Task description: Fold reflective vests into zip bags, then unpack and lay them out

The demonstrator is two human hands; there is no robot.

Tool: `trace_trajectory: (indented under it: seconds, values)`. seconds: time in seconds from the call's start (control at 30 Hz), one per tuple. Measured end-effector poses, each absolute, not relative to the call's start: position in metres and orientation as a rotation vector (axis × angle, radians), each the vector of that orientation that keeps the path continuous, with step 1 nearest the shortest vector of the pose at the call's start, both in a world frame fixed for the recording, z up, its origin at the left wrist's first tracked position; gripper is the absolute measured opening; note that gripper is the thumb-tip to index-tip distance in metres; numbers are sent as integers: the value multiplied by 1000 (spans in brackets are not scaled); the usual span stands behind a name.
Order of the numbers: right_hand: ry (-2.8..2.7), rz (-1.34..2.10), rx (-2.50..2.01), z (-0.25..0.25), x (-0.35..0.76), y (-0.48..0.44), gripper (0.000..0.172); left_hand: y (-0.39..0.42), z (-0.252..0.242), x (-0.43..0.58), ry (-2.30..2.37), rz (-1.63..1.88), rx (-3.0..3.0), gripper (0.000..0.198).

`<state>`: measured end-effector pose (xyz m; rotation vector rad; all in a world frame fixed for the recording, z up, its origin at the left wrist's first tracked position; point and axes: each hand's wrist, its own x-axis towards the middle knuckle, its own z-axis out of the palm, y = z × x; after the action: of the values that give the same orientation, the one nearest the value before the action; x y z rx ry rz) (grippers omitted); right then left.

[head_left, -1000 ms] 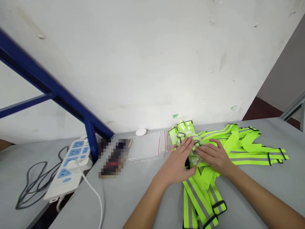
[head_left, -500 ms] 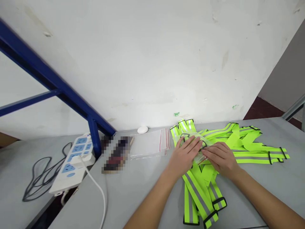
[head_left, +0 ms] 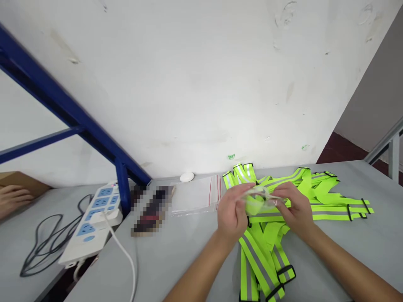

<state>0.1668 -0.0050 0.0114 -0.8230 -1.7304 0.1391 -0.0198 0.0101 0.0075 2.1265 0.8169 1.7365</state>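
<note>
Both hands hold a clear plastic zip bag (head_left: pixel 258 200) above a pile of straps, with something bright yellow-green showing in or through it. My left hand (head_left: pixel 232 212) grips the bag's left side, thumb toward me and fingers behind. At the other side, my right hand (head_left: pixel 294 208) pinches the bag's edge between thumb and fingers. Under and around them lie neon yellow-green reflective straps (head_left: pixel 262 260) with grey stripes and black buckles. Several flat zip bags (head_left: pixel 192 195) with red lines lie left of the straps.
A white power strip (head_left: pixel 91 222) with a plugged-in white cable and a black cord lies at left. Beside it rises a blue metal frame (head_left: pixel 124 184). A white oval object (head_left: pixel 187 177) sits by the wall. Another person's hand (head_left: pixel 14 199) touches a cardboard box (head_left: pixel 30 184).
My hands have lifted the bag off the straps and turned it, going from flat pressing to gripping its two sides. Another person's hand and a box have come into view at far left.
</note>
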Motion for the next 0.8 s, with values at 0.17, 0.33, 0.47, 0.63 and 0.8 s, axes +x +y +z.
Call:
trace_trajectory:
  seconds: [0.17, 0.33, 0.47, 0.63, 0.8]
  values:
    - [-1575, 726, -982, 47, 161, 11, 14, 4, 43, -8, 1051, 1584, 1460, 33]
    - [-1259, 1239, -1135, 18, 162, 26, 33, 14, 22, -7, 1119, 1246, 1189, 71]
    - [-1136, 1312, -1185, -13, 165, 26, 39, 21, -3, -8, 1124, 1192, 1065, 64]
    - [-1086, 1360, -1211, -21, 172, 24, 39, 19, -9, -7, 1128, 1202, 976, 69]
    - [-1067, 1316, -1217, -22, 179, 25, 35, 16, -12, -7, 1169, 1237, 913, 71]
